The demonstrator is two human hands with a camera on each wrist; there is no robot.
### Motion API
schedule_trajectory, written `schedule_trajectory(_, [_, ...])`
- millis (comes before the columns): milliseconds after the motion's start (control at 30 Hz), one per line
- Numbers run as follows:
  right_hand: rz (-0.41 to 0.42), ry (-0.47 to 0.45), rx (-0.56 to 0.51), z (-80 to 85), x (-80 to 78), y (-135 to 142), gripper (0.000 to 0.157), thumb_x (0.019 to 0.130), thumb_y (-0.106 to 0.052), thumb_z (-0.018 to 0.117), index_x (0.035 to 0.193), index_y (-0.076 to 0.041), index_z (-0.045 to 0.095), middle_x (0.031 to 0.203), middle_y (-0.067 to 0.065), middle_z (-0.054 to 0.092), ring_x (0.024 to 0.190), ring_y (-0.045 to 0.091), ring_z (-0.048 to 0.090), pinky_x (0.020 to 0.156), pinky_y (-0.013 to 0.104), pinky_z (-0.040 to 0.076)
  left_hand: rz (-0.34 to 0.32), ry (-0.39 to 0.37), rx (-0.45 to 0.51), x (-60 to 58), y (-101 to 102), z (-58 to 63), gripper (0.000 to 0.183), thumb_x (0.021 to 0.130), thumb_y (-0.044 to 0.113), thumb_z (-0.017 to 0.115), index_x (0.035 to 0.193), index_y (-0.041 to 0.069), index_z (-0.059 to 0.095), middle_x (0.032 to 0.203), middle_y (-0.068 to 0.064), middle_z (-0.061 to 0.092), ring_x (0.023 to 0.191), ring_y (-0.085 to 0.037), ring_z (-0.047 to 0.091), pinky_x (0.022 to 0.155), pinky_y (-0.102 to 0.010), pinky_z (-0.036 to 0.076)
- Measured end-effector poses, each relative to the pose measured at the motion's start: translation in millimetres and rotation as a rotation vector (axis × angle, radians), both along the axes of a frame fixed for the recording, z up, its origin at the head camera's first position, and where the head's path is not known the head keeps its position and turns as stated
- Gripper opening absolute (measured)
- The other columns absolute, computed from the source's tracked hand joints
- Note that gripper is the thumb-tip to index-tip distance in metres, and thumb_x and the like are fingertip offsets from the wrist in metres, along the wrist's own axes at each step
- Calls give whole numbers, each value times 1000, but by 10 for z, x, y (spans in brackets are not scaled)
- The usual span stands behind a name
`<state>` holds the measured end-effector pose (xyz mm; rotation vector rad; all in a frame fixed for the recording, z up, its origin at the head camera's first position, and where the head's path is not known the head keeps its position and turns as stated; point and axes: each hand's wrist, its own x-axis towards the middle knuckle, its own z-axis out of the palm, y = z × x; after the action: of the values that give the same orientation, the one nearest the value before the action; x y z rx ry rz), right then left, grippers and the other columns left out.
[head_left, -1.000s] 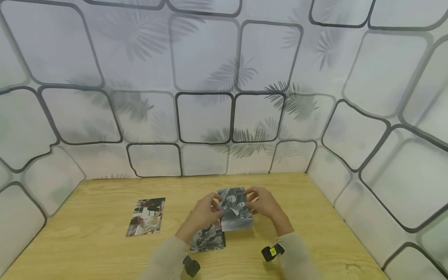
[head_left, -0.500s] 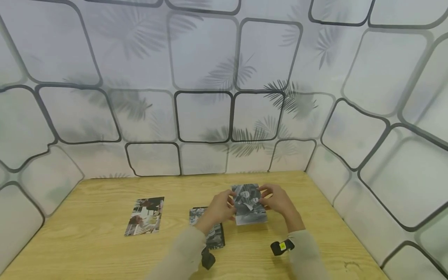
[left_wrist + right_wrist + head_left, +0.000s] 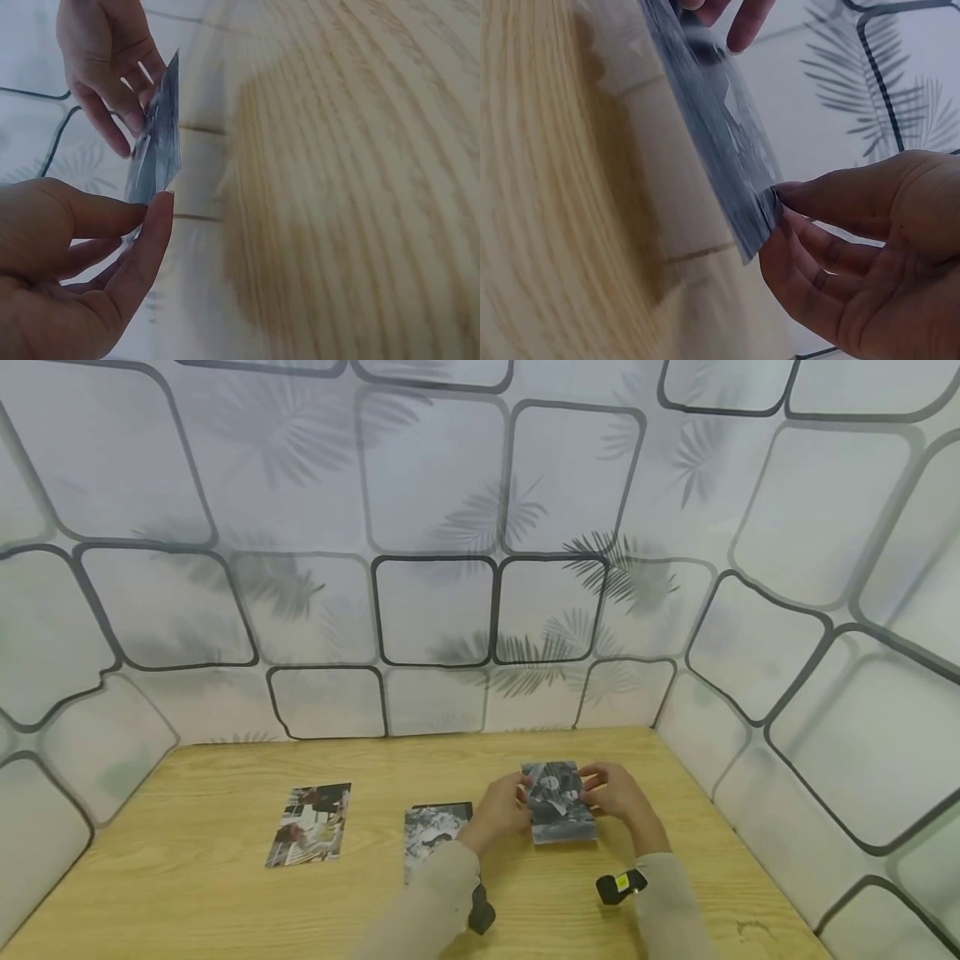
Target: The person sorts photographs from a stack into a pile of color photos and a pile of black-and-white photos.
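Both hands pinch one black-and-white photo print [image 3: 559,810] by its opposite side edges, a little above the wooden table [image 3: 360,910]. My left hand [image 3: 504,810] has its left edge between thumb and fingers, and my right hand [image 3: 617,795] grips the right edge. In the left wrist view the print [image 3: 157,142] appears nearly edge-on, with the left hand [image 3: 82,262] at its near end. From the right wrist view, the right hand's thumb [image 3: 840,196] presses the print's face while fingers support it behind.
A colour photo [image 3: 311,825] lies flat at the left of the table. Between it and the hands is a small overlapping pile of black-and-white photos [image 3: 431,831], partly covered by the left sleeve [image 3: 435,893]. Patterned curtain-like walls [image 3: 435,610] enclose the table's back and sides.
Both hands have carried the black-and-white photo print to the right, away from the pile, and lately a little lower. More of the pile shows than a second ago.
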<state>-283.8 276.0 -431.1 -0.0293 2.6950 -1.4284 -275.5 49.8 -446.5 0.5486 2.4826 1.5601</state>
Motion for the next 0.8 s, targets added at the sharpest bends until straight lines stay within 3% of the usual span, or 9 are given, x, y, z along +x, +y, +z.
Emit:
schedule_trajectory(233, [-33,-18,8,-118,-48,122,44,92,6,66,134,11,57,109,24,64,84,22,67,70,37,63,7,-40,-36,-22,141,-75,55,86,-18,63,139,-8,53,114,-19,62,67,-16,64,65,-29,61])
schedule_trajectory(367, [-48,-16,14,-182,-78,169,45,91,6,66,135,12,57,115,28,64,88,23,68,71,36,62,29,-61,-33,-24,193,-91,56,85,-18,63,139,-11,53,90,-14,63,58,-12,54,68,-28,62])
schedule_trajectory(433, [-66,-8,31,-222,-101,190,44,90,6,67,134,12,58,117,29,65,91,25,68,73,36,62,28,-70,-33,-30,213,-97,56,86,-18,61,140,-13,52,74,-9,58,53,-11,46,62,-26,58])
schedule_trajectory(533, [-89,-1,46,-266,-131,200,44,89,7,67,132,14,59,117,30,65,94,27,69,75,36,62,37,-40,-81,-63,238,-92,55,85,-15,64,138,-15,54,73,-7,58,56,-12,44,66,-27,54])
schedule_trajectory(700, [-100,-18,31,-270,-131,214,44,90,9,67,132,16,57,121,32,64,96,29,71,79,37,64,29,-28,-100,-94,258,-75,56,83,-13,67,138,-14,55,65,0,46,54,-11,37,63,-25,45])
schedule_trajectory(800, [-93,-22,35,-258,-114,255,46,90,8,67,134,16,56,125,34,63,100,31,72,81,38,64,7,-35,-89,-77,261,-50,55,84,-10,71,137,-13,57,74,-4,60,62,-11,50,64,-25,51])
